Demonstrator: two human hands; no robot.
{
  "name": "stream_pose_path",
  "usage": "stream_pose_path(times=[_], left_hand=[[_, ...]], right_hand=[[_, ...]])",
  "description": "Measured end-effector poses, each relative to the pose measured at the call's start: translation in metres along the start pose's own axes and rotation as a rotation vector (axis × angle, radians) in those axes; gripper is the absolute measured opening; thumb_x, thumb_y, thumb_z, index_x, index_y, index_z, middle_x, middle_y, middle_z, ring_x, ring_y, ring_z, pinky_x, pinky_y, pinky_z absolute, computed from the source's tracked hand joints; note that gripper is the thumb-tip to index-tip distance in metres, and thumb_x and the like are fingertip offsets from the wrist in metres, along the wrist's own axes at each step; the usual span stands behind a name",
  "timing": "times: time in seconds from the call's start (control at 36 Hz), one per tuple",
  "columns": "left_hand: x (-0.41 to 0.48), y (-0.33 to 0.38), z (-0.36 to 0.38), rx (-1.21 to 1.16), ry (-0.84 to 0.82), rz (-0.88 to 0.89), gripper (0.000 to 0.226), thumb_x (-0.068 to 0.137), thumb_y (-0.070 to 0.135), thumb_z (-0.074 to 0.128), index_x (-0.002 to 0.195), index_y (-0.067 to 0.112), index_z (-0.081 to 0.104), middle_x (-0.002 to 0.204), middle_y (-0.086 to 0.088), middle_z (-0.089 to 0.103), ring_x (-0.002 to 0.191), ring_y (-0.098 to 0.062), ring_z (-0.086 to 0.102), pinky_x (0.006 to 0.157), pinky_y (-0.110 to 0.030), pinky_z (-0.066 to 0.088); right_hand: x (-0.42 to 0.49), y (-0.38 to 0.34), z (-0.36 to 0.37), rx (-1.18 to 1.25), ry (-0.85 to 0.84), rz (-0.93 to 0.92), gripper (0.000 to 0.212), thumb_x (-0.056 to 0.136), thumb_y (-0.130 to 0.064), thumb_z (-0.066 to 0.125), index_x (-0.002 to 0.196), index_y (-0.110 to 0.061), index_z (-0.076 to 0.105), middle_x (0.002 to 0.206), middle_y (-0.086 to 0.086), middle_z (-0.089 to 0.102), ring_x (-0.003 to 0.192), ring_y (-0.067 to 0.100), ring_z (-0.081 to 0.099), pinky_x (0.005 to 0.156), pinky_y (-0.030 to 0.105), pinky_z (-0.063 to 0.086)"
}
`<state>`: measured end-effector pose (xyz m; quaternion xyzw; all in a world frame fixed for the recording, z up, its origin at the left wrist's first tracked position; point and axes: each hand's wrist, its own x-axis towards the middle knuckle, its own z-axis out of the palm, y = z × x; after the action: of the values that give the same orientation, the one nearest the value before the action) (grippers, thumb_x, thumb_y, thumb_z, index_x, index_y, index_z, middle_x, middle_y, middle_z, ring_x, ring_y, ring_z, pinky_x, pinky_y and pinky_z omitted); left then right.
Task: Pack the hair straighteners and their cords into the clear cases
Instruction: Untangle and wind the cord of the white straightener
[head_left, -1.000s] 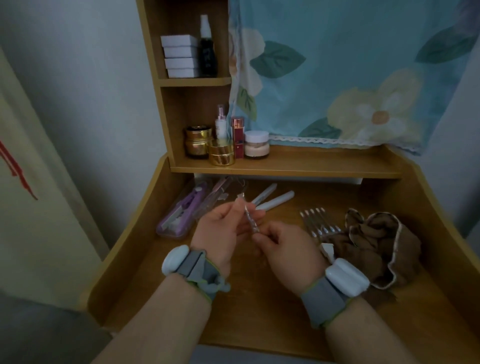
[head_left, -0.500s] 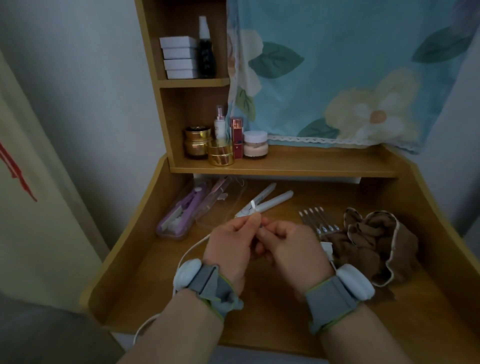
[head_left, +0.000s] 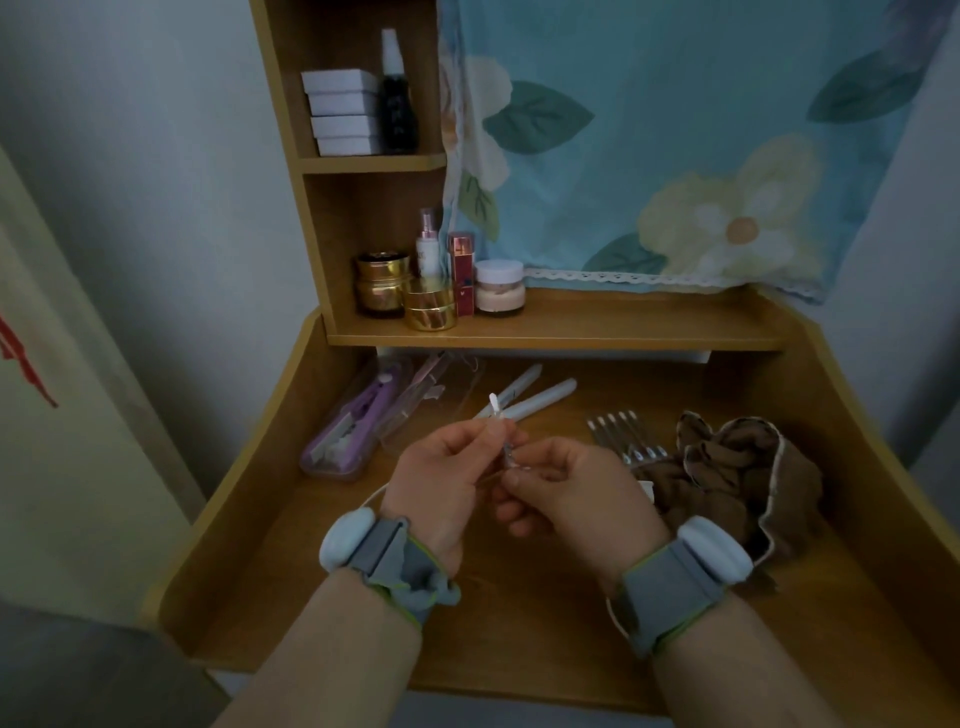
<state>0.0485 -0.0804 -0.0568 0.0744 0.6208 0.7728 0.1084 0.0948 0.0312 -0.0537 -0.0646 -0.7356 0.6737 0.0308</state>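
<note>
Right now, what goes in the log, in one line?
left hand: pinches cord | right hand: pinches cord | white straightener: on desk | purple straightener: cased

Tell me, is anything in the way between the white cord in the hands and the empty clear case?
Nothing visible blocks it. Both hands, left and right, pinch the white cord above the desk. The empty clear case lies open just behind the left hand, beside the purple straightener's case.

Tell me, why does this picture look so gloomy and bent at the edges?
Head view: dim, bluish room light, no glare; the wide-angle lens bows the desk edges; the left hand and right hand look soft, so the white cord they pinch is hard to make out.
</note>
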Motion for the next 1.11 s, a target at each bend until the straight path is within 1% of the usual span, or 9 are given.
stream_pose_path(times=[0.11, 0.33, 0.44, 0.53, 0.58, 0.69, 0.83, 0.92, 1.11], left_hand=[[0.0, -0.001, -0.004, -0.032, -0.051, -0.055, 0.016, 0.089, 0.014, 0.059, 0.088, 0.002, 0.07, 0.083, -0.018, 0.066, 0.071, -0.024, 0.06, 0.06, -0.029, 0.054], [0.001, -0.002, -0.003, -0.031, -0.108, -0.119, 0.017, 0.087, 0.015, 0.062, 0.079, 0.003, 0.071, 0.056, -0.009, 0.052, 0.046, -0.017, 0.046, 0.044, -0.025, 0.044], [0.002, 0.006, -0.007, 0.008, -0.144, -0.113, 0.014, 0.087, 0.014, 0.062, 0.09, 0.004, 0.071, 0.07, -0.013, 0.064, 0.059, -0.02, 0.058, 0.054, -0.027, 0.052], [0.002, 0.009, -0.013, 0.119, -0.132, -0.062, 0.012, 0.09, 0.011, 0.06, 0.092, 0.005, 0.07, 0.087, -0.012, 0.073, 0.078, -0.023, 0.07, 0.065, -0.029, 0.057], [0.004, 0.008, -0.015, 0.386, -0.139, 0.025, 0.015, 0.091, 0.018, 0.059, 0.084, 0.014, 0.072, 0.085, -0.006, 0.074, 0.083, -0.024, 0.07, 0.074, -0.035, 0.058], [0.002, 0.005, -0.016, 0.771, -0.223, 0.121, 0.019, 0.09, 0.034, 0.058, 0.081, 0.024, 0.071, 0.078, 0.004, 0.072, 0.07, -0.016, 0.065, 0.071, -0.031, 0.054], [0.0, 0.006, -0.014, 0.602, -0.23, 0.006, 0.012, 0.092, 0.022, 0.058, 0.094, 0.02, 0.069, 0.074, 0.006, 0.07, 0.064, -0.001, 0.064, 0.069, -0.021, 0.057], [0.0, 0.006, -0.016, 0.544, -0.184, -0.034, 0.013, 0.091, 0.02, 0.06, 0.089, 0.014, 0.071, 0.069, 0.002, 0.069, 0.058, -0.005, 0.062, 0.061, -0.021, 0.055], [0.003, 0.007, -0.017, 0.544, -0.082, -0.026, 0.013, 0.088, 0.022, 0.064, 0.084, 0.012, 0.072, 0.059, 0.003, 0.066, 0.048, -0.002, 0.056, 0.049, -0.014, 0.049]], right_hand=[[0.001, 0.003, 0.001, -0.008, 0.088, -0.04, 0.021, 0.086, -0.009, 0.065, 0.099, -0.017, 0.05, 0.074, 0.007, 0.072, 0.062, 0.02, 0.069, 0.065, 0.033, 0.058], [-0.001, 0.006, 0.008, 0.082, 0.116, -0.133, 0.019, 0.087, 0.0, 0.061, 0.093, -0.008, 0.045, 0.066, 0.01, 0.069, 0.052, 0.019, 0.063, 0.052, 0.026, 0.053], [0.0, 0.003, 0.002, 0.055, 0.094, -0.11, 0.018, 0.088, -0.012, 0.063, 0.1, -0.01, 0.05, 0.076, 0.01, 0.071, 0.061, 0.021, 0.068, 0.058, 0.03, 0.057], [0.006, 0.005, -0.008, -0.274, 0.203, -0.11, 0.014, 0.091, -0.038, 0.054, 0.095, -0.025, 0.055, 0.083, -0.001, 0.069, 0.069, 0.015, 0.068, 0.064, 0.033, 0.058], [0.011, 0.007, -0.014, -0.439, 0.258, -0.139, 0.021, 0.092, -0.048, 0.046, 0.095, -0.031, 0.057, 0.091, -0.008, 0.066, 0.082, 0.01, 0.064, 0.077, 0.036, 0.055], [0.009, 0.006, -0.013, -0.376, 0.195, -0.184, 0.018, 0.09, -0.039, 0.055, 0.09, -0.027, 0.067, 0.085, -0.012, 0.067, 0.081, -0.003, 0.059, 0.076, 0.019, 0.048], [0.01, 0.009, -0.015, -0.143, 0.318, -0.129, 0.018, 0.091, -0.034, 0.056, 0.085, -0.021, 0.067, 0.079, -0.003, 0.067, 0.072, 0.009, 0.059, 0.062, 0.024, 0.046], [0.011, 0.006, -0.017, 0.108, 0.34, -0.056, 0.016, 0.094, -0.023, 0.055, 0.091, -0.011, 0.065, 0.079, 0.002, 0.067, 0.065, 0.008, 0.061, 0.052, 0.021, 0.047], [0.012, 0.005, -0.019, 0.299, 0.372, -0.016, 0.013, 0.095, -0.016, 0.053, 0.092, -0.008, 0.062, 0.08, 0.007, 0.069, 0.063, 0.01, 0.065, 0.049, 0.022, 0.049]])
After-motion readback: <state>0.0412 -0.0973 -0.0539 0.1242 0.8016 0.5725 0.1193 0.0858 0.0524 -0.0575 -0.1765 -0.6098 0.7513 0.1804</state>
